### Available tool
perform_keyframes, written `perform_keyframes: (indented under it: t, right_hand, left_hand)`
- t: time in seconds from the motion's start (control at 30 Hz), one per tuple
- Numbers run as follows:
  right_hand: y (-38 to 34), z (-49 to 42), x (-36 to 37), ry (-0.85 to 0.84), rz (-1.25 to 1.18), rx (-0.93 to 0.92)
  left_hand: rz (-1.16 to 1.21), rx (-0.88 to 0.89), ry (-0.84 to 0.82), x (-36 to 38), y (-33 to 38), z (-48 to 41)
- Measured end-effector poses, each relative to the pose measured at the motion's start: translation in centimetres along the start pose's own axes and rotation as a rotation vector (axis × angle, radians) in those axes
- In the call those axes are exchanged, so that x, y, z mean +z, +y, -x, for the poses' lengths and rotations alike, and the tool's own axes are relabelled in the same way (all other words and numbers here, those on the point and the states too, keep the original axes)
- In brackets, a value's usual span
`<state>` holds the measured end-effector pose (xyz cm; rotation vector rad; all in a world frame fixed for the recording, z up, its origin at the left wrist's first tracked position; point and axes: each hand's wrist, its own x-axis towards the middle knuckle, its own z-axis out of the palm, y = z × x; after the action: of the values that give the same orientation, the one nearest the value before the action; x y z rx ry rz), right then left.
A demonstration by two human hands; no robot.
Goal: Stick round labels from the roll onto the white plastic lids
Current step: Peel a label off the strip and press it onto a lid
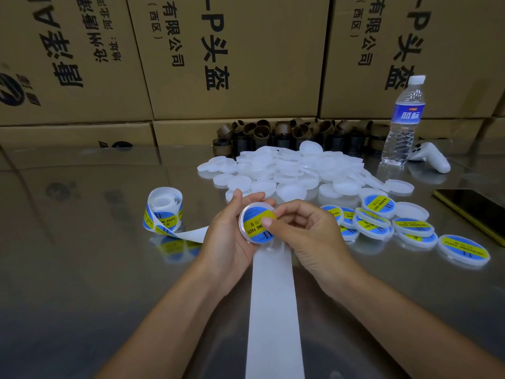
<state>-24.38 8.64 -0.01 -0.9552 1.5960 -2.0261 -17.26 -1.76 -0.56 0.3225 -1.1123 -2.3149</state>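
Two hands, one lid in work. Left hand point(228, 233) grips the lid point(241, 223) by its rim, fingers curled round the edge; the lid is round, translucent white plastic, held off the surface at centre. Right hand point(307, 232) pinches the same lid, thumb tip flat on the label point(253, 228), other fingers curled in. One label on it: round, glossy, blue with a yellow band and black print. One roll point(164, 212) at 9 o'clock of the hands, standing on edge, same blue-yellow labels on white backing, loosely wound. One backing strip point(273, 310), plain white paper, runs from the roll under the hands and off toward 6 o'clock. Plain lids point(295, 170) in a loose heap at 12 to 1 o'clock, several dozen, too overlapped to count exactly, all frosted white discs with shallow rims. Labelled lids point(373, 225) at 3 o'clock, about eight, overlapping, plus one bare lid among them. One water bottle point(404, 124) at 1 o'clock, clear ribbed plastic, blue wrap, white cap, upright. One white game controller point(433, 158) just beside it, smooth plastic. One phone point(475, 212) at 3 o'clock by the right edge, dark screen, yellow-green case. Brown cardboard cores point(287, 132) behind the heap, short tubes, twenty-odd. Cardboard boxes point(232, 64) stacked at 12 o'clock, black print. Surface point(82, 269) is shiny reflective metal.
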Motion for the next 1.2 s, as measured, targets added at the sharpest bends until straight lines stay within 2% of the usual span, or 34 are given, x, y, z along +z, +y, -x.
perform_keyframes:
  t: [0.77,1.2]
  right_hand:
    - [0.42,-0.17,-0.18,0.046,0.016,0.037]
    - [0.49,-0.18,-0.08,0.093,0.042,0.043]
  left_hand:
    - [-0.087,0.073,-0.064,0.29,-0.1,0.51]
    - [-0.031,-0.014,-0.04,0.3,-0.06,0.5]
